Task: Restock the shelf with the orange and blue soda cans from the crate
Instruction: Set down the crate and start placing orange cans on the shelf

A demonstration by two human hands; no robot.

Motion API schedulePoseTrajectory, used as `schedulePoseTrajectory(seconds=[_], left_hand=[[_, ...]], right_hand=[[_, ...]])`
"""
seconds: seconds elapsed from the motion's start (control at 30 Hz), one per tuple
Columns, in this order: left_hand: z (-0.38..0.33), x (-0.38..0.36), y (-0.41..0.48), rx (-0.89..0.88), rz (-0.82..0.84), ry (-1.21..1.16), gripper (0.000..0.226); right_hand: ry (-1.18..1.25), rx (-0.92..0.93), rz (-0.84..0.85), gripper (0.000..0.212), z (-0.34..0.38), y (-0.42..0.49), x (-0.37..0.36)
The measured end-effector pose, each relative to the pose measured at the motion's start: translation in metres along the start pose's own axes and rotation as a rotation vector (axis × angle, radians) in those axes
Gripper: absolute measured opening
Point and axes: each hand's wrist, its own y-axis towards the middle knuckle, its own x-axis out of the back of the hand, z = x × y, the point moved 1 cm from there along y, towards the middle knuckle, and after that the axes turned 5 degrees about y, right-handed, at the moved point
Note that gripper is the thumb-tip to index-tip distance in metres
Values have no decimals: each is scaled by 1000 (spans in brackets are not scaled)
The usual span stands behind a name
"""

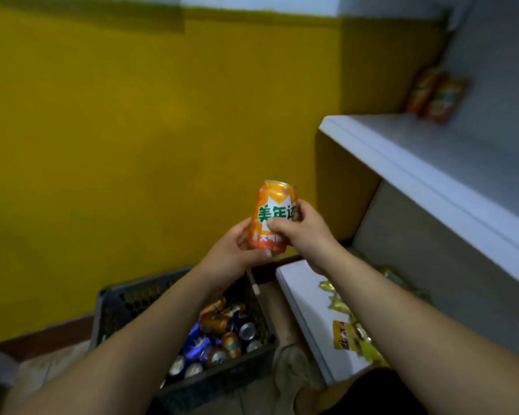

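Mustard-yellow wall backs an upright orange soda can, clamped from both sides by the left hand low down and the right hand across its label. Below sits the dark crate of orange and blue cans on the floor. At right, two orange cans stand at the back of a white shelf; yellow packets lie on the lower one.
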Motion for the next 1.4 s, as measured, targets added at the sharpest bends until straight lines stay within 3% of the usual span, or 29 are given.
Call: schedulePoseTrajectory(seconds=[0.13,0.27,0.43,0.53,0.6,0.97,1.2,1.4], left_hand=[[-52,-52,4,-95,80,94,75],[-92,-108,15,-167,261,199,75],[-117,-185,42,-233,479,348,57],[-123,-221,69,-249,550,517,78],[-126,-241,87,-272,542,638,89],[-123,-279,193,-524,435,1496,78],[-131,-263,252,-372,359,1594,81],[-121,-261,258,-427,335,1564,80]], right_hand=[[-94,162,-112,63,59,-35,52],[-160,239,-297,70,99,-63,113],[-186,244,-490,73,119,-85,191],[-216,245,-563,72,125,-90,231],[-253,253,-604,73,127,-90,254],[-273,215,-650,83,106,-29,334],[-288,246,-659,87,102,41,357],[-395,240,-597,96,103,94,370]])
